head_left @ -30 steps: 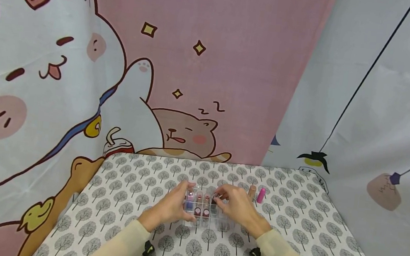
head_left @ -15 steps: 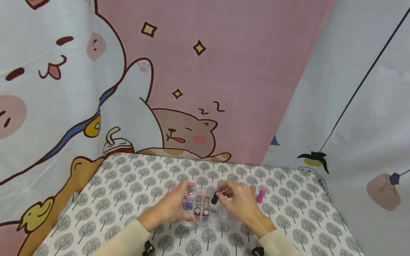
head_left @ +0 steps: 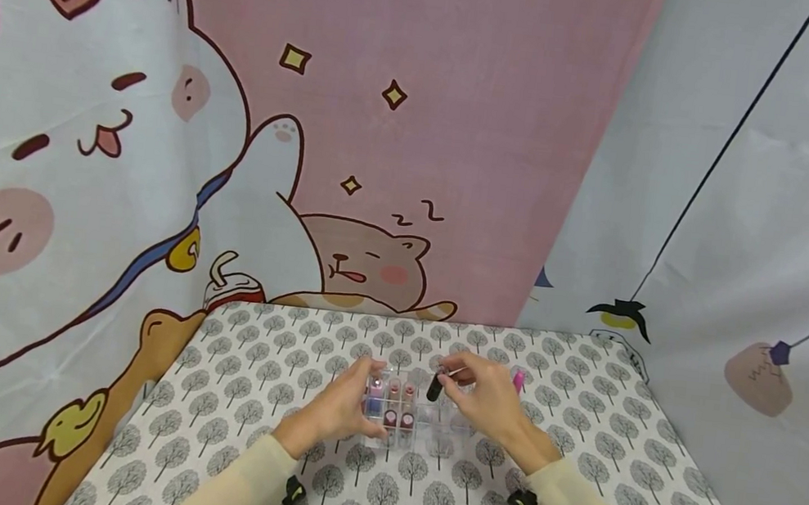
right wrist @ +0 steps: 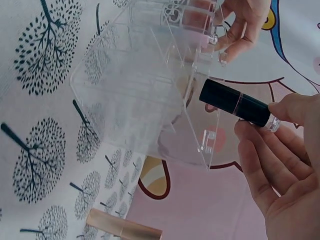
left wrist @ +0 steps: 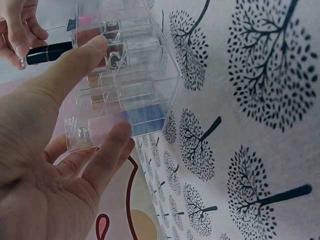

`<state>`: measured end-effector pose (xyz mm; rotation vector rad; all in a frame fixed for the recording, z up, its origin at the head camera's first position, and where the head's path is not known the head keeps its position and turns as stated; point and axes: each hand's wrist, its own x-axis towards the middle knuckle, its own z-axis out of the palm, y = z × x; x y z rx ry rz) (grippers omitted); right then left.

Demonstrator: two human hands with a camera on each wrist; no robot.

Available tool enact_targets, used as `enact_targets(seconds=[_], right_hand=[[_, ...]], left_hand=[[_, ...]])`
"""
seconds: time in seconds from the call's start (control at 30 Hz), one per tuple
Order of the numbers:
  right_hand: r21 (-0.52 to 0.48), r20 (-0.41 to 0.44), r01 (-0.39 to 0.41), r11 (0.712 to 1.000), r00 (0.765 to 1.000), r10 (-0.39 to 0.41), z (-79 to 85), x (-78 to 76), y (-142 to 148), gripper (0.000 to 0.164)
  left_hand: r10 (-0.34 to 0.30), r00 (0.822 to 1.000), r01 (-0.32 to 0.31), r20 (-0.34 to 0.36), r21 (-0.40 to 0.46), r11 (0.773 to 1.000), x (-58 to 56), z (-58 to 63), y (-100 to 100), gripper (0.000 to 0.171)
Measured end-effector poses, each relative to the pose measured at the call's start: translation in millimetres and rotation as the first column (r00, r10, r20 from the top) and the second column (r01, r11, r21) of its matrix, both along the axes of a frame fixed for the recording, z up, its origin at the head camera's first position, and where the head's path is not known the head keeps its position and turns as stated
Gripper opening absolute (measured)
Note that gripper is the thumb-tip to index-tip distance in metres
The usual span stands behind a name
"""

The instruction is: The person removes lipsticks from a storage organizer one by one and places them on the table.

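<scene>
My left hand (head_left: 337, 402) grips the left end of a clear plastic lipstick organizer (head_left: 439, 445), thumb on the near side and fingers on the far side. Between the thumb and fingers of my right hand (head_left: 491, 397) is a black lipstick (right wrist: 235, 102), pinched by its clear end. That lipstick hangs tilted above the organizer's right half, and in the right wrist view it is apart from the walls. The organizer's left half holds several lipsticks, among them a pink-and-blue one (left wrist: 125, 122) beneath my left fingers and dark-red-topped ones (head_left: 390, 419).
A bright pink tube (head_left: 518, 380) stands on the table right of my right hand. A rose-gold tube (right wrist: 125, 227) shows in the right wrist view but is hidden in the head view. The cloth (head_left: 247, 413) has a tree print; a cartoon curtain (head_left: 494, 171) hangs behind.
My right hand has lifted the black lipstick out of the organizer, up and to the right. It now hides the rose-gold tube in the head view. My left hand stays put.
</scene>
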<state>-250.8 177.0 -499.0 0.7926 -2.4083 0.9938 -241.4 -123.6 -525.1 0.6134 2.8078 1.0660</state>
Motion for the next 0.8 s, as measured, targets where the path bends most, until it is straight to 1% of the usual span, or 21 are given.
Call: enact_targets(seconds=[0.07, 0.2, 0.37, 0.63, 0.8], right_hand=[[-0.003, -0.028, -0.003, 1.000, 1.000, 0.003, 1.3, 0.2, 3.2, 0.022], [-0.005, -0.048, 0.013, 1.000, 0.999, -0.013, 4.8, 1.5, 10.7, 0.022], [-0.009, -0.071, 0.035, 0.999, 0.997, -0.035, 8.9, 1.5, 21.0, 0.021], [-0.033, -0.085, 0.053, 0.998, 0.995, -0.055, 13.0, -1.8, 38.2, 0.021], [-0.030, -0.086, 0.097, 0.995, 0.991, -0.100, 14.4, -5.0, 51.1, 0.020]], left_hand=[[-0.001, 1.000, 0.001, -0.002, -0.001, 1.000, 0.1, -0.3, -0.1, 0.121], [-0.001, 1.000, 0.001, -0.017, -0.005, 1.000, -0.2, -0.6, -0.4, 0.121], [-0.002, 1.000, 0.002, -0.012, 0.007, 1.000, -0.5, -0.9, -0.5, 0.121], [-0.006, 1.000, 0.006, 0.008, 0.025, 1.000, 0.1, -0.5, -0.9, 0.120], [-0.002, 1.000, 0.002, 0.008, 0.023, 1.000, 0.5, -0.2, -1.1, 0.121]])
